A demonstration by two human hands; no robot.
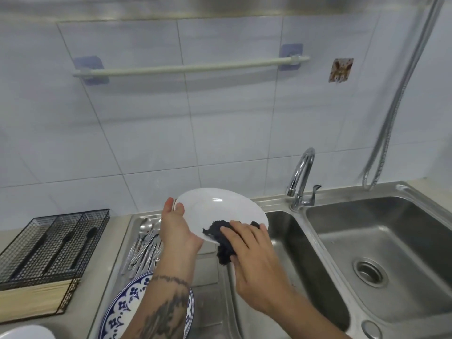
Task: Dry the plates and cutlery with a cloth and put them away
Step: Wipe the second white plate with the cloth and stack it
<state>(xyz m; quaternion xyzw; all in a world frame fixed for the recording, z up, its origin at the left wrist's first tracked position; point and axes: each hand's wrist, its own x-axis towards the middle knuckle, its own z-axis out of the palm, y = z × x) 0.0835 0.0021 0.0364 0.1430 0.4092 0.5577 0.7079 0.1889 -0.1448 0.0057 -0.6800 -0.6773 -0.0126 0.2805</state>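
Note:
My left hand (176, 228) holds a white plate (215, 209) by its left rim, tilted above the drainboard. My right hand (252, 250) presses a dark cloth (220, 237) against the plate's lower right edge; part of the cloth hangs below the rim. Several pieces of metal cutlery (143, 245) lie on the steel drainboard (210, 277) under my left arm. A blue-and-white patterned plate (122, 307) lies nearer to me on the drainboard, partly hidden by my forearm.
A black wire cutlery basket (53, 243) with dark-handled utensils stands on the counter at left, chopsticks (31, 299) in front of it. A white dish rim (24, 332) shows at bottom left. A double sink (381, 253), tap (300, 182) and hose (401, 94) are to the right; a towel rail (186, 67) hangs on the tiles.

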